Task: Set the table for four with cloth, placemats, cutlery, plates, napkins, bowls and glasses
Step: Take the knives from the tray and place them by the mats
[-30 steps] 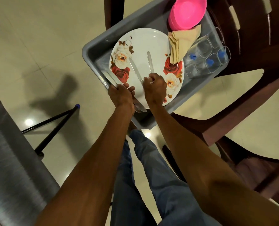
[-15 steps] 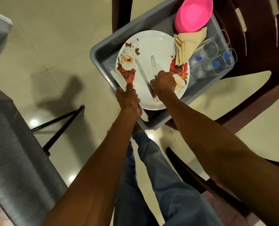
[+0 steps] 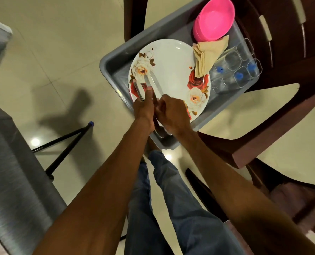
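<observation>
Your left hand (image 3: 143,105) grips the knives (image 3: 153,83) over the floral plate (image 3: 171,70) in the grey tub (image 3: 116,57); your right hand (image 3: 171,112) pinches their handles. Pink bowls (image 3: 214,19), napkins (image 3: 206,57) and glasses (image 3: 236,70) crowd beside; no readable writing.

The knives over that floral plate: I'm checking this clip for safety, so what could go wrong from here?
The left hand holds several knives bunched together with the right hand crowding in; one could slip and chip the floral plate. The grey tub sits on a chair, so a tug might tip the glasses.
</observation>
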